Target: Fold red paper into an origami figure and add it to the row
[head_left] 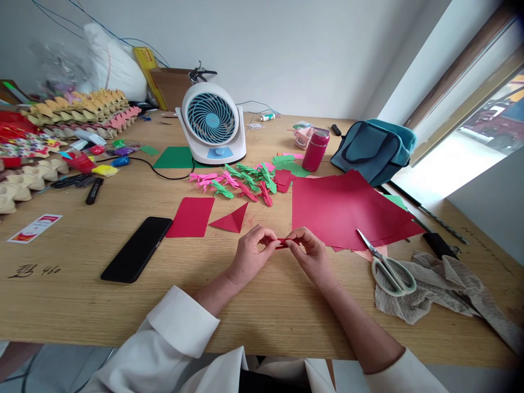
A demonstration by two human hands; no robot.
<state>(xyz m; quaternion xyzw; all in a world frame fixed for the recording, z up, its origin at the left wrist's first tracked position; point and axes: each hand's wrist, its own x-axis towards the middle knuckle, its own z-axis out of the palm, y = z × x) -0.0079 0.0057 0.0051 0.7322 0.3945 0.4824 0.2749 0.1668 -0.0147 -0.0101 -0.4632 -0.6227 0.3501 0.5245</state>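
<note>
Between my two hands, low over the wooden table, is a small folded piece of red paper (281,244). My left hand (254,254) pinches its left end between thumb and fingers, while my right hand (310,256) pinches the right end. Fingertips cover much of the paper, so its full shape is hidden. Just beyond my left hand lie a folded red paper triangle (232,219) and a red paper rectangle (191,217). Large red sheets (347,210) spread out to the right. Farther back is a pile of folded green, pink and red paper figures (249,180).
Scissors (388,267) rest partly on a crumpled cloth (434,286) at the right. A black phone (137,248) lies at the left. Behind stand a white fan (213,123), a red flask (316,150) and a teal bag (372,153). Egg trays (77,112) and craft items crowd the far left.
</note>
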